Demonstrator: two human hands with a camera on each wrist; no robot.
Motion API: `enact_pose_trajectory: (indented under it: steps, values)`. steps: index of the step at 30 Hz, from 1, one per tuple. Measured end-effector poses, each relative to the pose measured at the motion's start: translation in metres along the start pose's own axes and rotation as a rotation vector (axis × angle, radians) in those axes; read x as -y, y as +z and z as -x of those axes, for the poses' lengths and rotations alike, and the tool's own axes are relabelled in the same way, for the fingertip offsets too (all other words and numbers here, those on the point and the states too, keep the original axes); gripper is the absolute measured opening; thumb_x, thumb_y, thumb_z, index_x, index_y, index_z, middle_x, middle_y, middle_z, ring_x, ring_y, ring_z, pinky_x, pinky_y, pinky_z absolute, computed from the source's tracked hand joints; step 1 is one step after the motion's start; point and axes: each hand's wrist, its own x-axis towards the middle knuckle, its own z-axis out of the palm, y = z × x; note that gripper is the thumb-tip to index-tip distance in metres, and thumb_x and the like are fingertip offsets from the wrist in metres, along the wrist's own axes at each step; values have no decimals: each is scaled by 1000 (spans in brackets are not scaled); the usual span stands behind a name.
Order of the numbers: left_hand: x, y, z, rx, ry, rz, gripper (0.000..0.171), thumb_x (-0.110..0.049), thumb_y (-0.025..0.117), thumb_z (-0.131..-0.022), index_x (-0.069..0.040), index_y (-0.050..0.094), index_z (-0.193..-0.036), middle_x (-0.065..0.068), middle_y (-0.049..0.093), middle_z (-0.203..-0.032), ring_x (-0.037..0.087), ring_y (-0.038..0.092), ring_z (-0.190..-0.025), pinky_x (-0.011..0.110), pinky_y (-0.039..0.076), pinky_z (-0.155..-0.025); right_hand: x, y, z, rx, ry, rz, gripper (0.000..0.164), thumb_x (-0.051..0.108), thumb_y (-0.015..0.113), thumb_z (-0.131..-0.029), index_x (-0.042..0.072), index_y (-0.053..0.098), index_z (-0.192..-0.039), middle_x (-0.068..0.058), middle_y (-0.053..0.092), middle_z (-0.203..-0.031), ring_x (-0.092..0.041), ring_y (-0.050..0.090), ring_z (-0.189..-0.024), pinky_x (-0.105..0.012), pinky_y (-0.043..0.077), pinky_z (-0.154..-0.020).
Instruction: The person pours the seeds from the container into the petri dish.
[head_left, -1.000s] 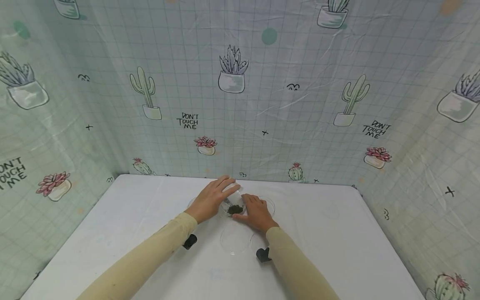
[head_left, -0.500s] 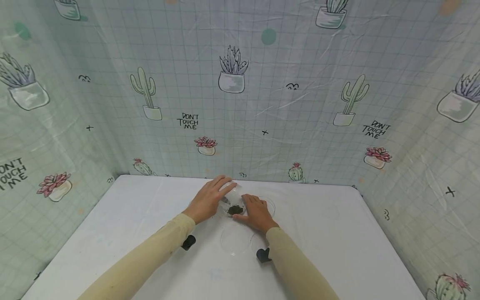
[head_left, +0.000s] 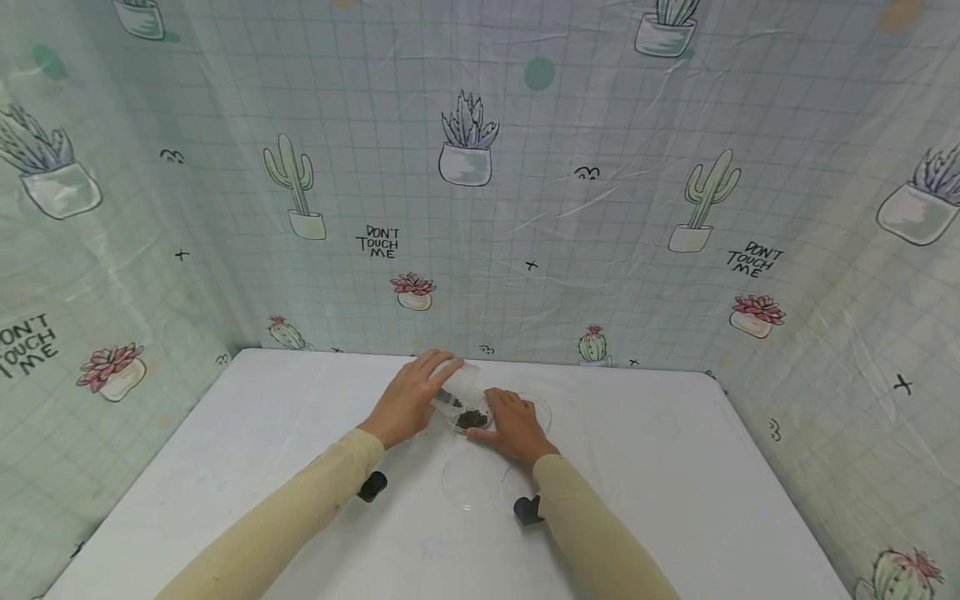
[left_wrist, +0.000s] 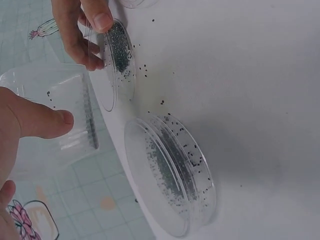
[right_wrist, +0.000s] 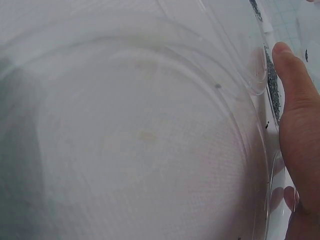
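Note:
My left hand holds a clear plastic container, its thumb lying across the near side. Dark grains line the container's lower edge. Close to it, my right hand holds the side of a clear petri dish, which has a heap of dark grains in it. The thumb is at the rim and the other fingers reach round the far side. A second petri dish with dark grains stands nearer the left wrist camera; the left forearm mostly hides it in the head view.
Below the hands lies a clear petri dish, with another clear dish partly behind the right wrist. One more dish sits right of the right hand. Loose grains dot the white table. A printed curtain surrounds the back and sides.
My left hand has moved left with the container, away from the grains in the dish. My right hand has stayed on its dish.

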Motion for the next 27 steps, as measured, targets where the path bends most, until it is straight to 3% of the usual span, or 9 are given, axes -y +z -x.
enact_pose_trajectory:
  steps: [10,19,27]
  values:
    - [3,-3,6,-25,-44,17,93,-7,82,-61,-17,34,-140,4,40,-139,22,34,-131,44,39,-102,-2,1,0,11,7,17,85,70,52,-75,18,34,-140,-2,40,-142,-22,36,-131,-48,32,-102]
    - [7,-1,11,-43,-69,17,93,-13,83,-60,-17,34,-140,4,40,-138,22,35,-130,43,39,-101,0,-2,1,9,-2,1,83,68,54,-76,17,35,-139,-2,40,-142,-23,37,-131,-49,32,-102]
    - [10,-3,17,-56,-102,76,96,-13,84,-60,-17,32,-141,6,40,-139,24,35,-131,45,36,-105,0,-1,1,9,5,17,85,70,52,-75,18,35,-139,-1,40,-143,-21,37,-131,-47,32,-102]
